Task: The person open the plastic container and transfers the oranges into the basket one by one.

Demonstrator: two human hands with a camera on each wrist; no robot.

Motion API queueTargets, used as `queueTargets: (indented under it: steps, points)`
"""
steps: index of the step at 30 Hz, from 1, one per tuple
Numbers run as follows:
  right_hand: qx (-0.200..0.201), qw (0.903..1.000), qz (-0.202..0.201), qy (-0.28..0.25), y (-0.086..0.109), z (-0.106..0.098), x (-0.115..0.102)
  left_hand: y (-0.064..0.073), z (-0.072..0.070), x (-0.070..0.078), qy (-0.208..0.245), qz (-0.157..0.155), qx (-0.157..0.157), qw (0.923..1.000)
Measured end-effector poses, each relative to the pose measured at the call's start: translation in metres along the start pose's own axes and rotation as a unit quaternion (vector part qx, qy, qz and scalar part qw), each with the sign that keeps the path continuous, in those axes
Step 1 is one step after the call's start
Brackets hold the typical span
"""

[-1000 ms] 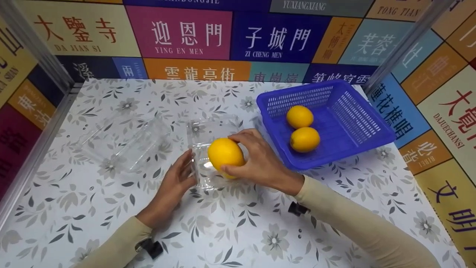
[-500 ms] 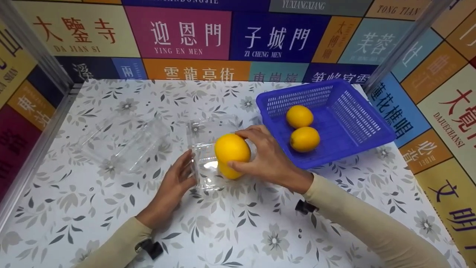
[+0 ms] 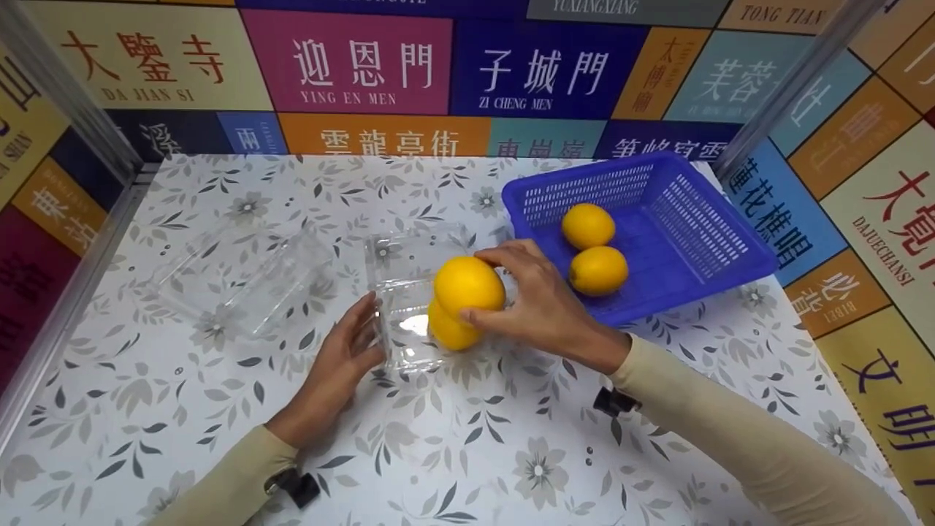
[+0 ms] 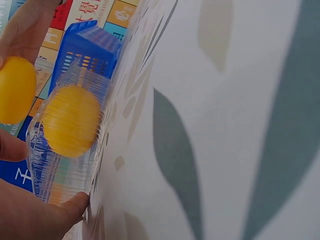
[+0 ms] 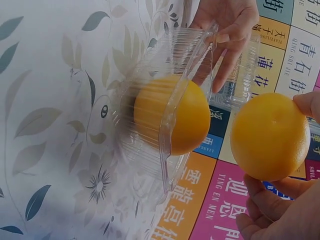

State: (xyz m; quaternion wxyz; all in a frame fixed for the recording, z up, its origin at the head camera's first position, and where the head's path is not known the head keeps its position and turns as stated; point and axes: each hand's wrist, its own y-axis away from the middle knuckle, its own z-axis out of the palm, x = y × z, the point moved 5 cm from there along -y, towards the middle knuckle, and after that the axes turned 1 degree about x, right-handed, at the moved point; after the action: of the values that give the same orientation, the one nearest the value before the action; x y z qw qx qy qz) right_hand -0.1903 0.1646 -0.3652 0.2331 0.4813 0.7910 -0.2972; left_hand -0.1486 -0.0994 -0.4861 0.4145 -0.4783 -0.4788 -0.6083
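In the head view my right hand (image 3: 548, 310) holds a yellow-orange orange (image 3: 471, 283) between thumb and fingers, up in the air. Below it, a second orange (image 5: 192, 117) sits at the right side of a clear plastic clamshell box (image 3: 398, 354), whose lid lies folded back away from me. The right wrist view shows the held orange (image 5: 270, 135) apart from the box. My left hand (image 3: 329, 380) rests against the box's left wall, fingers fairly straight; its thumb (image 4: 75, 205) touches the box low down in the left wrist view.
A purple-blue plastic basket (image 3: 679, 288) stands at the right, with two oranges (image 3: 593, 248) in its left part. Another clear plastic box (image 3: 248, 285) lies at the left. Lettered panels (image 3: 358, 66) wall the flower-patterned table (image 3: 453, 467) at the back and sides.
My right hand has moved right and slightly away from me with the held orange, uncovering more of the orange in the box. My left hand has stayed in place.
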Motion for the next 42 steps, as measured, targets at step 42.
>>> queueTargets:
  steps: [42]
  points:
    - [0.043,0.9916,0.116,-0.040,-0.030,-0.071,0.036,0.000,-0.001,0.000,-0.008,-0.006,-0.006,0.9999]
